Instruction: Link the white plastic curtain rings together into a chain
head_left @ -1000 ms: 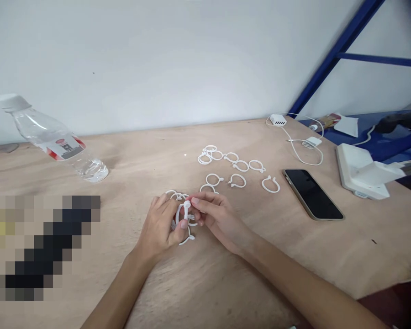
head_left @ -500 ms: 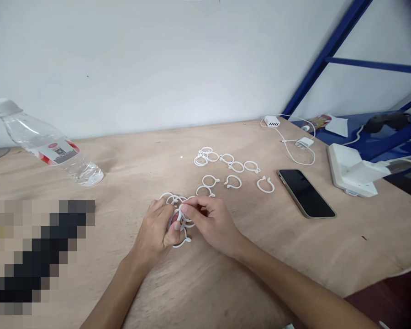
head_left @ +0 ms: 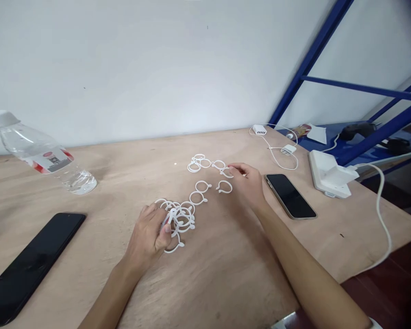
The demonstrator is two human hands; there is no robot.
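White plastic rings with small clasps lie on the wooden table. My left hand (head_left: 152,230) is closed on a white ring (head_left: 171,215), thumb toward me, at the left of a pile of overlapping rings (head_left: 185,218). Farther right, my right hand (head_left: 248,183) reaches over the row of rings at the back, its thumb and forefinger at a ring (head_left: 227,172) that it partly covers. Whether those fingers grip it cannot be made out. An opened ring (head_left: 225,187) lies just below. Another cluster of rings (head_left: 194,165) is at the back.
A water bottle (head_left: 51,157) leans at the left, above a black phone (head_left: 34,265). Right of my right hand lie another phone (head_left: 290,195), a white power strip (head_left: 329,176) with a cable, and a small white charger (head_left: 259,130). A blue frame (head_left: 311,59) stands behind.
My right hand has left my left hand and moved right and away, to the back row of rings. My left hand still holds its ring. The camera view has shifted slightly.
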